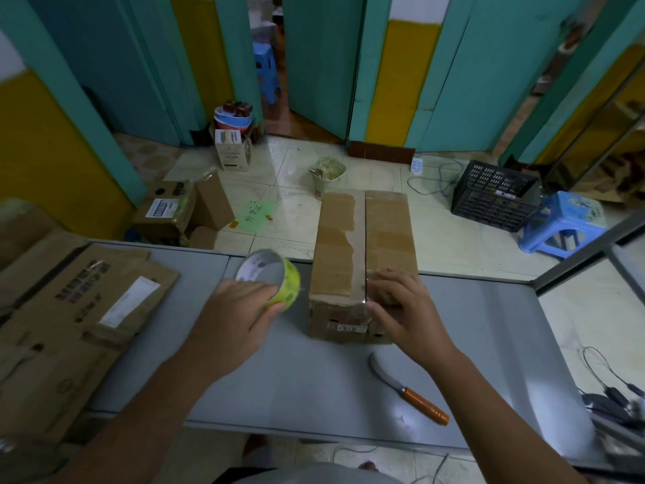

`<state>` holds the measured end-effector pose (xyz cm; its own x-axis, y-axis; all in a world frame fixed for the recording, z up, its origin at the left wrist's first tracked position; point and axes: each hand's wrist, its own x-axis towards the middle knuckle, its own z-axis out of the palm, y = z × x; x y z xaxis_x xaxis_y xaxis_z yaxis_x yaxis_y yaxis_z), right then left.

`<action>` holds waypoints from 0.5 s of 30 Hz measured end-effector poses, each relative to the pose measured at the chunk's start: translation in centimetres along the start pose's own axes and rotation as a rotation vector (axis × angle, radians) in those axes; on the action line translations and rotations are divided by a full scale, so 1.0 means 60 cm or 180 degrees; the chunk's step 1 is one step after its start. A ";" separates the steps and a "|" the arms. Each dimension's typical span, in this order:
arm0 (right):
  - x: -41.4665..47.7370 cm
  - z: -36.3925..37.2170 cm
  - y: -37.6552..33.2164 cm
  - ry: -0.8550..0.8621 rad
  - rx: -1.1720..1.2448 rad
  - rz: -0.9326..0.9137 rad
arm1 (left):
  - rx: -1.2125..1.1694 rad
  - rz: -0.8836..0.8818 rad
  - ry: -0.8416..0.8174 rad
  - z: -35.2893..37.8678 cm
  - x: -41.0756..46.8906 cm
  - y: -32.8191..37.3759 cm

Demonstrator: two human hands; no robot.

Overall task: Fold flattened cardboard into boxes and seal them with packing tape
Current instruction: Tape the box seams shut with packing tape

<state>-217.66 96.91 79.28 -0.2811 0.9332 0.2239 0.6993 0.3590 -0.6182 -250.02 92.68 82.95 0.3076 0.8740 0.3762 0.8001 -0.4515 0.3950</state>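
Here's the long brown cardboard box [380,239] lying lengthwise on the grey table [314,379], flaps down, its far end poking out past the table's far edge. The right hand [401,305] sits on the box's near end — fingers spread and nearly flat on the right flap, thumb down the near face, pinning rather than gripping. Just left of the box, the left hand [241,309] has its fingers curled round the yellow-green roll of packing tape [275,277], lifted off the table; whether a strip is already stuck to the box, I cannot tell. The centre seam [365,239] looks only partly covered by torn old tape, so sealing seems the job in hand. Risks? With that overhang, a hard pull on the tape could slide or tip the box. If the pressing hand eases, the flaps may spring and the tape land crooked. An orange-handled knife [408,391] lies just near of the box, blade end beside the right forearm — a careless reach could catch it. A stack of flattened brown cardboard [69,309] waits well left of the box.
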 end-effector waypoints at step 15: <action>0.016 -0.026 -0.128 0.1179 0.0787 -0.0610 | -0.0498 0.0224 -0.0222 0.003 0.081 0.110</action>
<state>-222.24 95.07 85.41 -0.1054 0.8101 0.5767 0.4678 0.5522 -0.6901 -243.18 93.98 87.25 0.3993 0.8471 0.3506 0.6870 -0.5297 0.4974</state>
